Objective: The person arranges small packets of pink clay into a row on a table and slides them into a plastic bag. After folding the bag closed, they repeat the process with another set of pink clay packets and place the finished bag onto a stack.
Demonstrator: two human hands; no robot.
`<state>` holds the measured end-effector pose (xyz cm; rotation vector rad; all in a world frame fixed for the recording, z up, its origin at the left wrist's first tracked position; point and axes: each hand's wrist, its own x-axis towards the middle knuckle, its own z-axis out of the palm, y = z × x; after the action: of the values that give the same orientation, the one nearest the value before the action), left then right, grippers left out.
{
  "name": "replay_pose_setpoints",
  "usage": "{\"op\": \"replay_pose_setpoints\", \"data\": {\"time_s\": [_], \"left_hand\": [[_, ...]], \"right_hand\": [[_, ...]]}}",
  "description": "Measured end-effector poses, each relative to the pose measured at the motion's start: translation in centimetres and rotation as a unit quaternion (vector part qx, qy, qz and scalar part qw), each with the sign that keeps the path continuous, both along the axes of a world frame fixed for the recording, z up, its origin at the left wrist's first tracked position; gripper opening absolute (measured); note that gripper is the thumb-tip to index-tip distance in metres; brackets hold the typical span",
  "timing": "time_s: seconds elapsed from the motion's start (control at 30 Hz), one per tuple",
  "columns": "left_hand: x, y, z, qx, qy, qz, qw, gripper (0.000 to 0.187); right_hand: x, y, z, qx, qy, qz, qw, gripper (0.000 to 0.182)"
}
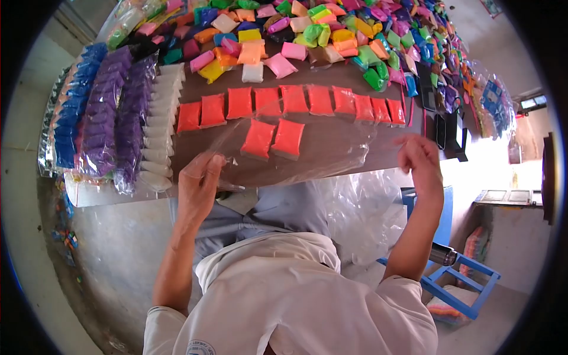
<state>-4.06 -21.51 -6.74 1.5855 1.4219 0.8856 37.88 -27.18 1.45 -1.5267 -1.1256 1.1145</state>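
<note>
A clear plastic bag (331, 148) stretches across the front of the brown table (201, 142). My left hand (203, 173) pinches its left end at the table's front edge. Off the bag's right end is my right hand (418, 158), raised with fingers curled and somewhat blurred; whether it holds anything is unclear. Two red packets (258, 139) lie side by side under or inside the clear plastic; I cannot tell which. Behind them runs a row of several more red packets (294, 99), partly seen through the film.
Rows of white (163, 112), purple (102, 127) and blue packets (71, 112) fill the table's left side. A pile of mixed coloured packets (319, 32) covers the back. A black holder (454, 133) stands at the right edge; a blue stool (467, 290) is below.
</note>
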Motion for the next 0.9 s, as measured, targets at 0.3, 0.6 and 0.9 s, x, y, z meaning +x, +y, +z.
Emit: {"op": "replay_pose_setpoints", "data": {"time_s": [0.3, 0.6, 0.9], "left_hand": [[-2.2, -1.7, 1.0, 0.025, 0.000, -0.040, 0.999, 0.022], [-3.8, -2.9, 1.1, 0.040, -0.011, -0.005, 0.999, 0.023], [-4.0, -2.8, 0.7, 0.043, -0.056, -0.020, 0.997, 0.025]], "right_hand": [[-6.3, 9.6, -6.6, 0.125, -0.187, 0.102, 0.969, 0.032], [-13.4, 8.0, -7.0, 0.153, -0.480, 0.259, 0.824, 0.060], [-13.0, 7.1, -6.7, 0.190, -0.422, 0.246, 0.852, 0.054]]}}
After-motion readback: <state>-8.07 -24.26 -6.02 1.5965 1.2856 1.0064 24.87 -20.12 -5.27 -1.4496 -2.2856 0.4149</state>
